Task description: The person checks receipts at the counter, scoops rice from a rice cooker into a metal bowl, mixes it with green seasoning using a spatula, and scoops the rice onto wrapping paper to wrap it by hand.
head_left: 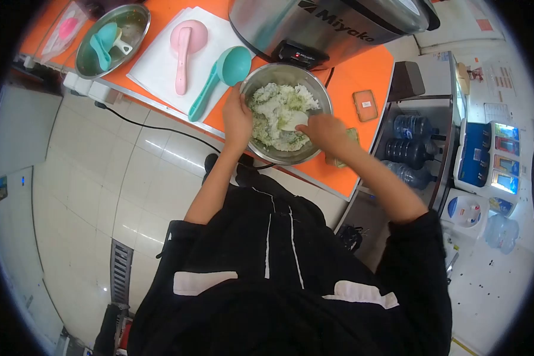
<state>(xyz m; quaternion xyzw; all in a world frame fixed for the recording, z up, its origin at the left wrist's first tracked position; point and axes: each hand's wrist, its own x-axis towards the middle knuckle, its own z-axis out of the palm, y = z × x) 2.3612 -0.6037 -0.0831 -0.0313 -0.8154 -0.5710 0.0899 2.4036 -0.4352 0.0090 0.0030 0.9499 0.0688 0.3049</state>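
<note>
A steel bowl (326, 107) of white rice (276, 98) with green bits through it stands at the front of the orange table. My left hand (237, 118) grips the bowl's left rim, its fingers closed. On the right side, my right hand (325, 133) is closed round the handle of a pale scoop (293, 121), whose blade rests in the rice. A teal ladle (234, 65) and a pink ladle (188, 41) lie on white paper (160, 65) to the left of the bowl.
Behind the bowl stands a large Miyako cooker (338, 29). Another metal bowl (139, 35) with scoops is at the back left. A small box (365, 105) lies right of the rice bowl. Water jugs (412, 151) fill a shelf at right. A black cable (166, 129) hangs below the table edge.
</note>
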